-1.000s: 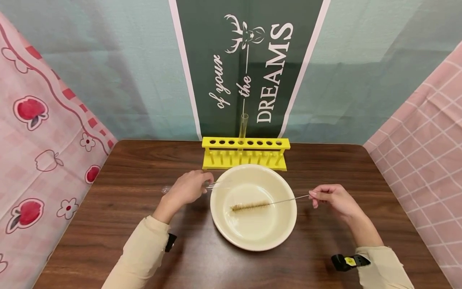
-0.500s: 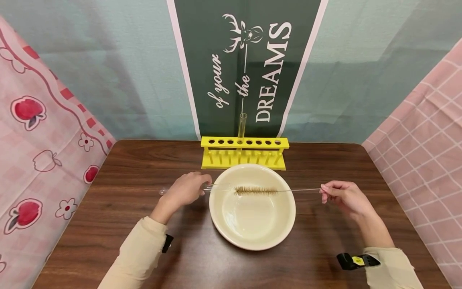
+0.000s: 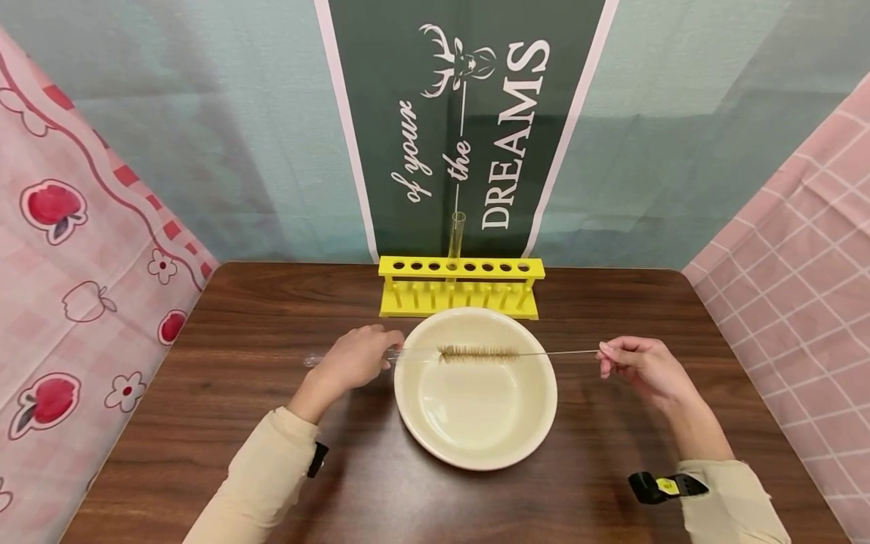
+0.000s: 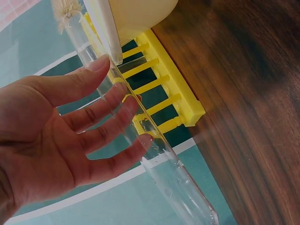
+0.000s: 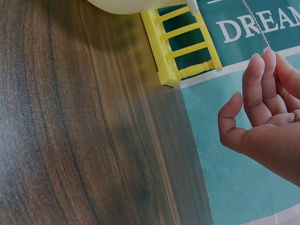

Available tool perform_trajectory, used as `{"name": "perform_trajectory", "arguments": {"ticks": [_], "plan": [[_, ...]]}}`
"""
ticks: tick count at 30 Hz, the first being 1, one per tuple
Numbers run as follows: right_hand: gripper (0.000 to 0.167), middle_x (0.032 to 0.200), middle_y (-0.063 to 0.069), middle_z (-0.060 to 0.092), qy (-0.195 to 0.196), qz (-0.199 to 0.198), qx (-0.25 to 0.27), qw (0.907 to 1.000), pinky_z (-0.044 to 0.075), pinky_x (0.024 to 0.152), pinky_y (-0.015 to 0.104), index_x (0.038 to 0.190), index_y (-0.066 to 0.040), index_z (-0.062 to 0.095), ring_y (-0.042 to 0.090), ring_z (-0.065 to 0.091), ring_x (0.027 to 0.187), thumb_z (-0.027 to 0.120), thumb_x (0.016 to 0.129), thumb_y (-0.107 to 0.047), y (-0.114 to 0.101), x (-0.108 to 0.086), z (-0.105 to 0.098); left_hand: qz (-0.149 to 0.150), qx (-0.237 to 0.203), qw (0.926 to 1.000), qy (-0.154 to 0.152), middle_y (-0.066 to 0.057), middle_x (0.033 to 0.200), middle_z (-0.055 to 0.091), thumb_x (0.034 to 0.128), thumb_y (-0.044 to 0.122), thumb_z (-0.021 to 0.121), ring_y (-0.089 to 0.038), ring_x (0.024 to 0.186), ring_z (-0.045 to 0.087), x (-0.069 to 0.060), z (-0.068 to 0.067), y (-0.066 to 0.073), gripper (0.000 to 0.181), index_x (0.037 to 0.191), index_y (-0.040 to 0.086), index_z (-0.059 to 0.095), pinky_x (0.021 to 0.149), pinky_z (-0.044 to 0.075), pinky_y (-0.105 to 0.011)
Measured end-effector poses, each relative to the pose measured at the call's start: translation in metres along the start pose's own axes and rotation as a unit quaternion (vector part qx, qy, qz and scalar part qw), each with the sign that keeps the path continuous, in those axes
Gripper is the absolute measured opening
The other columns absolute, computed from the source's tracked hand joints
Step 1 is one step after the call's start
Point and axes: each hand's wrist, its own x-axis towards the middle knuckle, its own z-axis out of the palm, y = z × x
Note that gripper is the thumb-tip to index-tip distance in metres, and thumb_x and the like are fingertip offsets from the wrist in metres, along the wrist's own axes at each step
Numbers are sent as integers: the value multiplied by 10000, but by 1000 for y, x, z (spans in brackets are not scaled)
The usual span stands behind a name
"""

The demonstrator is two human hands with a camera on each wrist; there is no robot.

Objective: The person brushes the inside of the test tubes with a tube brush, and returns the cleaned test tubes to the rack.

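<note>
My left hand holds a clear test tube between thumb and fingers. The tube lies level, its mouth over the left part of a cream basin. At that mouth sits the bristle head of a test tube brush; in the left wrist view the bristles touch the rim. To the right of the basin, my right hand pinches the end of the brush's thin twisted wire between thumb and fingertips.
Behind the basin stands a yellow test tube rack, with one clear tube upright in it. The dark wooden table meets a cloth backdrop at the rear, with patterned cloths along both sides.
The brush has risen from low in the basin and levelled out, its tip now at the tube's mouth. My right hand has moved slightly right and up. The left hand has barely moved.
</note>
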Motion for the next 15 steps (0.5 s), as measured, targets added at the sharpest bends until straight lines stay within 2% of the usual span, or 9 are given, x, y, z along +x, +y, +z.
{"name": "perform_trajectory", "arguments": {"ticks": [6,15], "plan": [[231,693,41,632,148,17,-187,9997,496,618,271,794,-24,678,142,601,627,488,916,26,2,2,1,66,-26,10000,52,-15,867,613,774,10,698,-198,808,584,1,1,0,284,1009,151,625,683,466,-354],[222,699,36,633,190,87,-248,9995,492,612,263,784,-34,683,137,598,620,506,907,23,4,3,0,174,-171,9996,127,-2,850,620,767,17,708,-168,756,582,3,4,-1,272,993,148,635,644,464,-320]]}}
